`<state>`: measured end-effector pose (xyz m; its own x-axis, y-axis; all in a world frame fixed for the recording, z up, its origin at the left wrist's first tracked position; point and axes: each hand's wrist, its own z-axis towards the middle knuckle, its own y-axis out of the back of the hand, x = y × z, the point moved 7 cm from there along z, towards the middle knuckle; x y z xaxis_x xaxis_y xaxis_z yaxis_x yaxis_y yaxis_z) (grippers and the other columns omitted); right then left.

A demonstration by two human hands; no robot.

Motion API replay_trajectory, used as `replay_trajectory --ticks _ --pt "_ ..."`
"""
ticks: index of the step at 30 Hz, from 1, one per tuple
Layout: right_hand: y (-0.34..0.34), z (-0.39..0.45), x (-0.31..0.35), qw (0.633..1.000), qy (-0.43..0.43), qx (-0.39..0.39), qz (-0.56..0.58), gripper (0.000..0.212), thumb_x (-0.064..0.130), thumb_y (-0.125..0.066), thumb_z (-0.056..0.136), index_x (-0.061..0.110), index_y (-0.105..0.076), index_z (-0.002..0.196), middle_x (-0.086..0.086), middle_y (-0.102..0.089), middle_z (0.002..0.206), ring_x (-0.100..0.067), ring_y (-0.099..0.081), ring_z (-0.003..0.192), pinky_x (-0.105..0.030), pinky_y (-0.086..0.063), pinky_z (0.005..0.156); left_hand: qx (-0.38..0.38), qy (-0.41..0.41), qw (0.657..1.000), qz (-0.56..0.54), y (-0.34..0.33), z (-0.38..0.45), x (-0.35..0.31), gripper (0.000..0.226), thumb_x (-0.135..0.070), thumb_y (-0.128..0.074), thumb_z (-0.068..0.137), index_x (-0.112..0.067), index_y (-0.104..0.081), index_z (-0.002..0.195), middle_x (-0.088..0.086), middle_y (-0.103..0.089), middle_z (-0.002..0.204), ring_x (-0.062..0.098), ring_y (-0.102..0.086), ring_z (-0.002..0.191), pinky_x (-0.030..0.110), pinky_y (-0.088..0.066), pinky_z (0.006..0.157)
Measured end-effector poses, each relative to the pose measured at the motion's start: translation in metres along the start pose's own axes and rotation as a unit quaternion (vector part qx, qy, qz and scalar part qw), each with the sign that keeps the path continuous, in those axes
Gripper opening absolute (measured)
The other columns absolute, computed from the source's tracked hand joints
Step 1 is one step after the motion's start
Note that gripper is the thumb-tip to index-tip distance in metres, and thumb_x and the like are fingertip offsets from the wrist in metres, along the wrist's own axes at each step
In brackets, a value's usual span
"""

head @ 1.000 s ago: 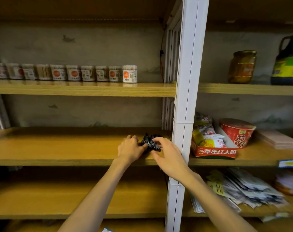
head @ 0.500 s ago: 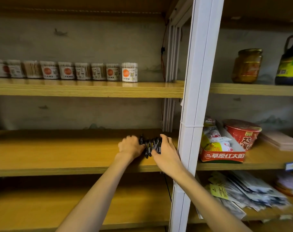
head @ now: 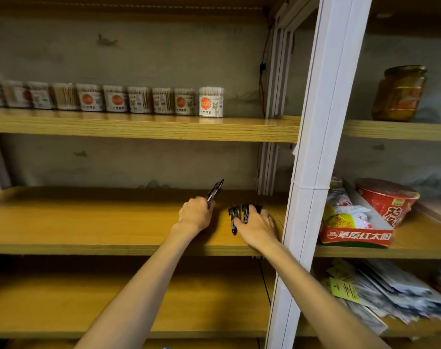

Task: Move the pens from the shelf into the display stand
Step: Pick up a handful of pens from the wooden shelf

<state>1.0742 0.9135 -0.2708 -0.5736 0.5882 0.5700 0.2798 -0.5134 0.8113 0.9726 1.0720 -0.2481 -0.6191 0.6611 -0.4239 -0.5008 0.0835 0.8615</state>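
On the middle wooden shelf lie several black pens near the white upright post. My left hand grips a few black pens that stick up and away from the fist, lifted off the board. My right hand rests over the pens left on the shelf, fingers curled on them; part of the bunch is hidden under it. No display stand is in view.
A white post stands just right of my right hand. Cotton swab tubs line the upper shelf. Right bay holds a red snack box, a noodle cup, a jar. Paper packets lie below.
My hands have parted. The left hand has drawn a few pens out of the bunch and raised them to the left; the right hand stays on the rest.
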Motion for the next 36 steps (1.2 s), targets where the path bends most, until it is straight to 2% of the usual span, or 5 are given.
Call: replay_trajectory --ticks 5,11,18,29,36 --pt "-0.014 0.003 0.016 1.000 0.027 0.015 -0.006 0.072 0.053 -0.050 0.099 0.019 -0.026 0.158 -0.013 -0.031 0.156 -0.037 -0.037 0.141 -0.044 -0.035 0.114 -0.009 0.032 0.980 -0.194 0.010 0.003 0.026 0.025 -0.024 -0.050 0.105 -0.003 -0.058 0.115 0.017 -0.070 0.108 0.034 -0.067 0.099 0.046 -0.054 0.089" --pt "-0.036 0.001 0.045 0.997 0.059 0.029 -0.032 0.065 0.048 -0.052 0.100 0.015 -0.036 0.153 -0.015 -0.039 0.148 -0.037 -0.042 0.135 -0.042 -0.038 0.111 -0.021 0.044 0.948 -0.316 0.015 -0.003 0.048 0.014 -0.020 -0.051 0.104 -0.010 -0.056 0.112 0.010 -0.067 0.103 0.025 -0.063 0.088 0.036 -0.047 0.074" --pt "-0.034 0.004 0.043 0.997 0.071 0.029 -0.014 0.072 0.050 -0.053 0.099 0.020 -0.026 0.158 -0.015 -0.038 0.152 -0.037 -0.040 0.138 -0.044 -0.035 0.113 -0.109 0.026 0.883 -0.456 0.034 -0.015 0.050 0.026 -0.030 -0.059 0.099 -0.019 -0.054 0.077 -0.003 -0.054 0.059 0.013 -0.049 0.051 0.031 -0.040 0.054" --pt "-0.001 0.004 0.038 0.992 0.122 -0.031 0.027 0.067 0.043 -0.055 0.101 0.020 -0.028 0.158 -0.008 -0.034 0.159 -0.030 -0.039 0.143 -0.044 -0.037 0.113 -0.253 -0.001 0.834 -0.491 0.057 -0.032 0.042 0.020 -0.030 -0.058 0.102 -0.021 -0.056 0.084 -0.008 -0.058 0.064 0.001 -0.055 0.050 0.015 -0.042 0.049" --pt "0.013 -0.002 0.048 0.983 0.167 -0.075 0.013 0.060 0.036 -0.054 0.102 0.020 -0.032 0.155 -0.006 -0.037 0.156 -0.027 -0.041 0.141 -0.043 -0.036 0.115 -0.249 -0.048 0.892 -0.373 0.048 -0.034 0.023 0.023 -0.018 -0.063 0.098 -0.020 -0.052 0.078 -0.007 -0.055 0.064 0.003 -0.053 0.057 0.022 -0.036 0.053"
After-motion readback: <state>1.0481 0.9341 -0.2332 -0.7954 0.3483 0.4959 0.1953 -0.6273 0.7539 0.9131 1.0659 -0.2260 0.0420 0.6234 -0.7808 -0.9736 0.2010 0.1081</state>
